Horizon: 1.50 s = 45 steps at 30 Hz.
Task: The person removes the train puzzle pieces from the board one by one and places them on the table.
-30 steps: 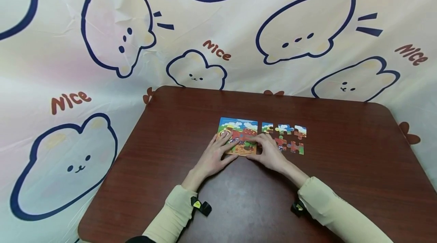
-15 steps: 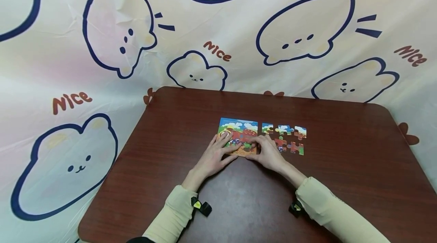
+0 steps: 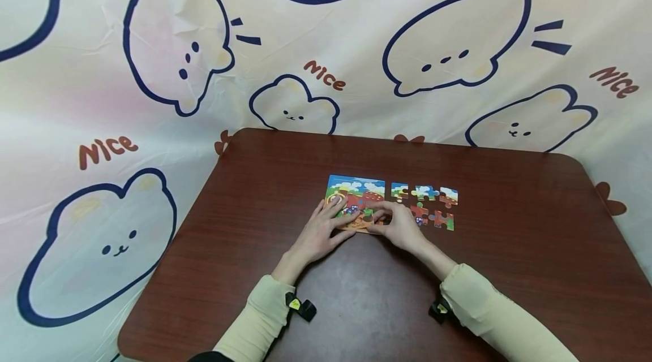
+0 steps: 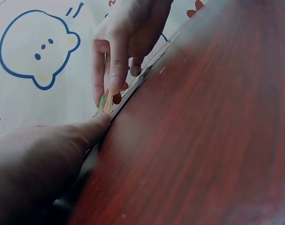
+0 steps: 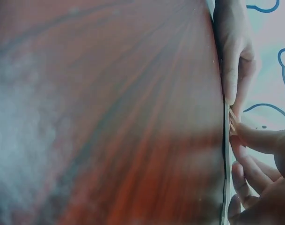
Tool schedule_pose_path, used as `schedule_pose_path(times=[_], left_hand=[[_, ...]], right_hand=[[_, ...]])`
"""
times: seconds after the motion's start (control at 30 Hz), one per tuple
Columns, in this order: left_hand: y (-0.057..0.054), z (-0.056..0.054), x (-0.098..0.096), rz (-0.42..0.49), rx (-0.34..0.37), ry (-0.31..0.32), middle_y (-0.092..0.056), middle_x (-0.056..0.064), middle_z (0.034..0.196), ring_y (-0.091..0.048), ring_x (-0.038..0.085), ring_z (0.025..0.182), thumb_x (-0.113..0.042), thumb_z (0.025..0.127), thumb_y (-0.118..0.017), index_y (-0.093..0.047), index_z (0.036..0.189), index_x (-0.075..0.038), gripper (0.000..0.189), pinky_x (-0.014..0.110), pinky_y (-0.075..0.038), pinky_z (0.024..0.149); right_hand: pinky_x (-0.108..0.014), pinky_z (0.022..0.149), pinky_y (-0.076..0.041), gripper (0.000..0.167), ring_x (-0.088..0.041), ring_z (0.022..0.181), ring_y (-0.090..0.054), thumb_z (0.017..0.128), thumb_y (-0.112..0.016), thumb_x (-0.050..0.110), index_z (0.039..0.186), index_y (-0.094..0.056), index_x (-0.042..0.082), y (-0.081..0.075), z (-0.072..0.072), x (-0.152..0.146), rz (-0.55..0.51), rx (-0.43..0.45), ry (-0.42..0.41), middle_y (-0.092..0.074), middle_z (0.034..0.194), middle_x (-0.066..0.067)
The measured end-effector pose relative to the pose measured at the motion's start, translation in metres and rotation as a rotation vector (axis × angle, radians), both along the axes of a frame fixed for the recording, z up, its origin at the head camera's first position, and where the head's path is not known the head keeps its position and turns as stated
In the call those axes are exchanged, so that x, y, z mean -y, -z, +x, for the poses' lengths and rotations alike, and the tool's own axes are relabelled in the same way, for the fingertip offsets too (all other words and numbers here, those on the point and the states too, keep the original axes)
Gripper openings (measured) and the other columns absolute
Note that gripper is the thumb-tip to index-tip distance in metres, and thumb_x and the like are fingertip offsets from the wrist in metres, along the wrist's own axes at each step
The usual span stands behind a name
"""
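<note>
A colourful jigsaw puzzle [image 3: 355, 183] lies on the table in the head view, its picture running from blue sky to an orange lower edge. The left hand [image 3: 317, 233] rests on its left and lower part, fingers spread and thumb along the near edge. At the lower right corner, the right hand [image 3: 401, 227] pinches a puzzle piece [image 4: 107, 103] between thumb and fingers. That piece stands tilted against the puzzle in the left wrist view, close to the left thumb. Fingers hide much of the puzzle's lower half.
Right of the puzzle lie several loose pieces in two rough rows, among them a sky piece [image 3: 425, 192] and a red-and-green piece [image 3: 442, 220]. Brown tabletop [image 3: 509, 249] surrounds them. A cartoon-printed curtain [image 3: 356, 34] hangs behind the table.
The right hand's fingers have drawn slightly back and up at the puzzle's lower right corner, tilting the pinched piece. The left hand stays nearly still.
</note>
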<state>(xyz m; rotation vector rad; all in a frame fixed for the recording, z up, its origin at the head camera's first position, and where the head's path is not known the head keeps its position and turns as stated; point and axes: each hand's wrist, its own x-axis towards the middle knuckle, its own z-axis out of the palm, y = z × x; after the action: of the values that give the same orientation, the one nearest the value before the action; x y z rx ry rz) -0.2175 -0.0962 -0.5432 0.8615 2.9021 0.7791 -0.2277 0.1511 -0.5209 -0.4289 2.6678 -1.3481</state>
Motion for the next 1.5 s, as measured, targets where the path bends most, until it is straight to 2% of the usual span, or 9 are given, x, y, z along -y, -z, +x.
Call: schedule_pose_path(times=[0.17,0.3,0.43,0.67,0.77,0.9,1.07,1.37,1.5], left_hand=[[0.001,0.001,-0.001,0.01,0.006,-0.011,-0.041,0.014,0.177,-0.029,0.035,0.17,-0.04,0.11,-0.067,-0.058,0.162,-0.026,0.055,0.063,-0.016,0.14],[0.002,0.001,-0.001,0.024,0.012,-0.019,-0.041,0.013,0.177,-0.03,0.034,0.17,-0.04,0.109,-0.068,-0.059,0.161,-0.024,0.055,0.062,-0.016,0.14],[0.002,0.001,-0.001,0.039,0.007,-0.017,-0.042,0.013,0.177,-0.03,0.034,0.17,-0.04,0.108,-0.069,-0.06,0.161,-0.023,0.056,0.063,-0.016,0.14],[0.001,0.001,-0.002,0.051,0.004,-0.017,-0.043,0.013,0.177,-0.031,0.034,0.17,-0.039,0.108,-0.071,-0.061,0.16,-0.022,0.056,0.063,-0.017,0.14],[0.001,0.0,-0.002,0.052,0.004,-0.013,-0.042,0.013,0.177,-0.031,0.034,0.17,-0.039,0.108,-0.071,-0.06,0.16,-0.022,0.056,0.063,-0.016,0.14],[0.002,0.0,-0.002,0.048,0.006,-0.014,-0.042,0.013,0.177,-0.031,0.034,0.17,-0.04,0.108,-0.071,-0.06,0.16,-0.023,0.056,0.062,-0.016,0.14],[0.004,-0.001,-0.001,0.047,-0.004,-0.018,-0.042,0.013,0.177,-0.032,0.034,0.17,-0.04,0.108,-0.071,-0.061,0.16,-0.022,0.056,0.063,-0.017,0.14],[0.004,0.0,0.0,0.056,-0.019,-0.015,-0.045,0.014,0.175,-0.033,0.035,0.169,-0.039,0.107,-0.072,-0.063,0.158,-0.021,0.055,0.063,-0.018,0.139],[0.003,0.0,-0.001,0.066,-0.024,-0.011,-0.046,0.015,0.175,-0.034,0.035,0.168,-0.039,0.106,-0.073,-0.064,0.157,-0.021,0.055,0.064,-0.019,0.139]], right_hand=[[-0.044,0.088,-0.063,0.042,-0.022,0.092,-0.078,0.093,-0.088,0.009,0.133,-0.076,0.005,0.0,0.002,-0.009,-0.016,-0.022,0.043,-0.085,0.098,-0.007],[-0.049,0.089,-0.063,0.041,-0.026,0.093,-0.078,0.094,-0.087,0.008,0.133,-0.075,0.003,-0.002,0.007,-0.024,-0.01,-0.046,0.08,-0.084,0.097,-0.009],[-0.042,0.089,-0.064,0.041,-0.024,0.093,-0.078,0.094,-0.087,0.008,0.133,-0.075,0.002,-0.008,0.015,-0.045,-0.005,-0.059,0.121,-0.084,0.097,-0.009],[-0.02,0.081,-0.059,0.039,-0.009,0.089,-0.075,0.093,-0.088,0.006,0.129,-0.076,0.002,-0.019,0.03,-0.083,-0.008,-0.066,0.183,-0.083,0.1,-0.012],[-0.021,0.081,-0.059,0.039,-0.007,0.089,-0.073,0.093,-0.089,0.008,0.129,-0.076,0.002,-0.02,0.037,-0.097,0.017,-0.076,0.204,-0.082,0.103,-0.013],[-0.024,0.078,-0.058,0.039,-0.014,0.091,-0.073,0.091,-0.091,0.01,0.127,-0.077,0.003,-0.017,0.045,-0.112,0.062,-0.108,0.221,-0.08,0.106,-0.013],[-0.02,0.075,-0.056,0.041,-0.018,0.09,-0.074,0.087,-0.094,0.008,0.124,-0.078,0.002,-0.012,0.057,-0.127,0.108,-0.155,0.247,-0.08,0.107,-0.015],[-0.021,0.07,-0.054,0.041,-0.005,0.085,-0.068,0.085,-0.095,0.008,0.122,-0.078,0.002,-0.004,0.074,-0.147,0.142,-0.17,0.265,-0.079,0.104,-0.013],[-0.022,0.07,-0.053,0.041,-0.007,0.086,-0.067,0.085,-0.095,0.01,0.123,-0.078,0.003,-0.001,0.077,-0.149,0.162,-0.17,0.264,-0.078,0.104,-0.011]])
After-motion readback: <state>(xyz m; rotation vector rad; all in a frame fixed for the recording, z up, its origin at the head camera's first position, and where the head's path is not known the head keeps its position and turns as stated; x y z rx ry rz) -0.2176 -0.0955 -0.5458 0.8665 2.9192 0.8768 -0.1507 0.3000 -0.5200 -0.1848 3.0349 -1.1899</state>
